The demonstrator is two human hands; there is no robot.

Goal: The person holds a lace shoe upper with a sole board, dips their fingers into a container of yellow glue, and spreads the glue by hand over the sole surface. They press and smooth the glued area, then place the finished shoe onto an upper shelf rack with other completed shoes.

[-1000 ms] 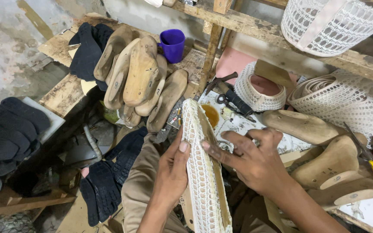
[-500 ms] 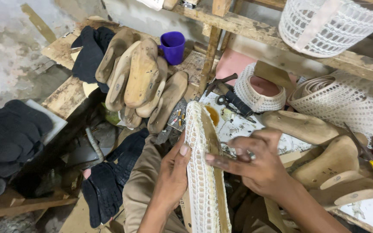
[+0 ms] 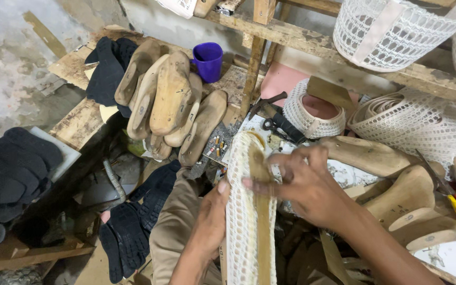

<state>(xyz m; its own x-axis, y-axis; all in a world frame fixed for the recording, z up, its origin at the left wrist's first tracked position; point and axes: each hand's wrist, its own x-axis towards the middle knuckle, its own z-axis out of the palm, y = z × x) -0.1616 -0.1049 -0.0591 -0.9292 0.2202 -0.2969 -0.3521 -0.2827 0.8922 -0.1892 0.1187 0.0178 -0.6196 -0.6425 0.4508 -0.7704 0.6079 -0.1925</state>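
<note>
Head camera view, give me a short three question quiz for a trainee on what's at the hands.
1. True or false: both hands grip the white mesh shoe.
2. What colour is the cup behind the wooden shoe forms?
3. Black soles lie on which side of the picture: A left, B right?
Key: 1 true: left hand and right hand both hold it. 2 purple. 3 A.

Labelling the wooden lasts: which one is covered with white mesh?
The last held upright between the left hand and right hand. White mesh wraps its sides; the stacked lasts by the purple cup are bare wood.
</note>
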